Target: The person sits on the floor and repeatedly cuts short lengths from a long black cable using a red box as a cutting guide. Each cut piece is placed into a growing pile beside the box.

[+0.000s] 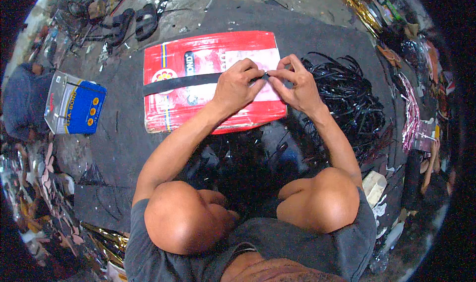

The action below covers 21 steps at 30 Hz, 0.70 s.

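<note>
A long black strip (181,82) lies across a red flattened tin (208,54) on the dark floor in front of my knees. My left hand (237,86) presses down on the strip's right end, fingers curled over it. Touching it from the right, my right hand (296,84) pinches the same end between thumb and fingertips. Both hands meet over the tin's pale right part. The very tip of the strip is hidden under my fingers.
A heap of loose black strips (349,101) lies right of the tin. A blue and silver tin can (74,103) stands at left. Black sandals (134,22) sit at the back left. Shoe parts and scraps (421,118) crowd the right and left edges.
</note>
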Each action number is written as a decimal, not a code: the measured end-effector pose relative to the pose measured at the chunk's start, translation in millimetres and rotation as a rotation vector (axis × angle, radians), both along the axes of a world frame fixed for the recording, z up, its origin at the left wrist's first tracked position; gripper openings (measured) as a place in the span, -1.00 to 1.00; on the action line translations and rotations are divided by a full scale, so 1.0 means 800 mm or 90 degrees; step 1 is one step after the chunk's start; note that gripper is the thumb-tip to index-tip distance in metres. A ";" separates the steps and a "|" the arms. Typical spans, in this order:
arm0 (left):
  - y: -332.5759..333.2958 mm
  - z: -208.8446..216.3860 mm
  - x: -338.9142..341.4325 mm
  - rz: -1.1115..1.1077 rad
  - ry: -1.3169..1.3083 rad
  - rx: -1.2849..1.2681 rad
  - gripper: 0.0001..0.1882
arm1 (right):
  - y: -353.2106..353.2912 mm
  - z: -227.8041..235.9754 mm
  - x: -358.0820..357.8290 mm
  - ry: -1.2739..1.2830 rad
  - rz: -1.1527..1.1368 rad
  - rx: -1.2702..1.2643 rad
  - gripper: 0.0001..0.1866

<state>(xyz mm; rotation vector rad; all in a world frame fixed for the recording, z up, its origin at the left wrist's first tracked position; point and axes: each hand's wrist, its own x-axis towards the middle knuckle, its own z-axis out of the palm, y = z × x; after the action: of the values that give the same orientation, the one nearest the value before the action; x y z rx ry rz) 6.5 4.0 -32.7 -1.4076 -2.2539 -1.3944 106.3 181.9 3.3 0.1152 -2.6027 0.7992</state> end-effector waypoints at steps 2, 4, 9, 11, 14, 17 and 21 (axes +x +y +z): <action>-0.001 0.003 -0.004 -0.011 -0.053 0.005 -0.81 | -0.001 0.002 0.002 -0.013 0.005 -0.012 -0.80; -0.002 0.001 -0.012 -0.025 -0.109 0.007 -0.78 | 0.002 -0.001 0.000 -0.007 -0.015 -0.029 -0.78; -0.002 0.000 -0.011 -0.018 -0.118 0.000 -0.82 | 0.003 -0.014 -0.006 0.055 -0.029 -0.039 -0.78; -0.002 0.000 -0.010 -0.014 -0.113 0.000 -0.83 | 0.002 -0.017 -0.005 0.047 -0.048 -0.057 -0.80; 0.000 -0.004 -0.011 0.004 -0.106 0.005 -0.87 | -0.005 -0.025 -0.005 0.030 -0.101 -0.117 -0.82; 0.005 -0.005 -0.012 0.021 -0.148 0.014 -0.90 | -0.015 -0.034 -0.009 0.011 -0.165 -0.226 -0.87; 0.007 0.015 -0.013 0.035 -0.137 -0.026 -0.91 | -0.017 -0.024 -0.016 -0.051 -0.143 -0.440 -0.84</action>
<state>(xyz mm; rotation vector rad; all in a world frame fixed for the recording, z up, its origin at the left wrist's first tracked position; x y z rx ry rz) -4.0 9.9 -20.8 -1.2510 -2.4430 -1.5584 93.6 168.3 -15.8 -0.4060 -2.2010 1.5713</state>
